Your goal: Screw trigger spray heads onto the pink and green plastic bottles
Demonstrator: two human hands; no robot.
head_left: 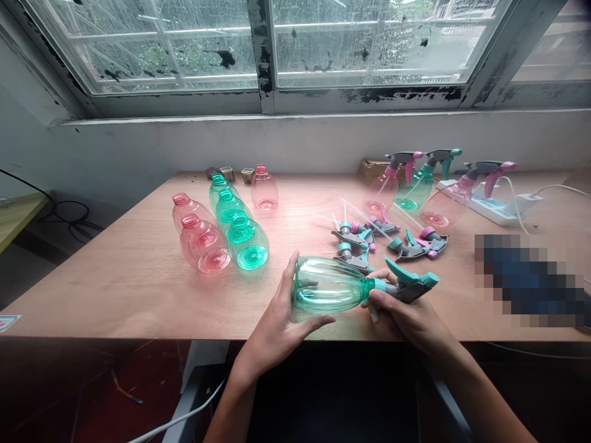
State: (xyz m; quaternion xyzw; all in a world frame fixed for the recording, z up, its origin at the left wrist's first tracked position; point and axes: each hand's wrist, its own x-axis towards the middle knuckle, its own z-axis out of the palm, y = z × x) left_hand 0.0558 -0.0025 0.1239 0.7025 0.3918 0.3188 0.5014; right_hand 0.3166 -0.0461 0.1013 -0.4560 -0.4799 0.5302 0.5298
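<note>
A clear green spray bottle (330,284) lies sideways in the air above the table's front edge, its teal-and-grey trigger head (410,282) pointing right. My left hand (286,323) cups the bottle's base, thumb along the near side. At the neck, the fingers of my right hand (399,317) close around the teal collar. Behind it several loose trigger heads (353,246) with thin tubes lie in a pile. To the left stand open green bottles (248,243) and pink bottles (203,246) without heads.
At the back right stand bottles with heads fitted, one a pink-headed bottle (443,200). A white power strip (496,209) with cables lies beside them. Small boxes (226,174) and a cardboard box (369,171) sit along the wall. A blurred dark object (530,280) lies at right.
</note>
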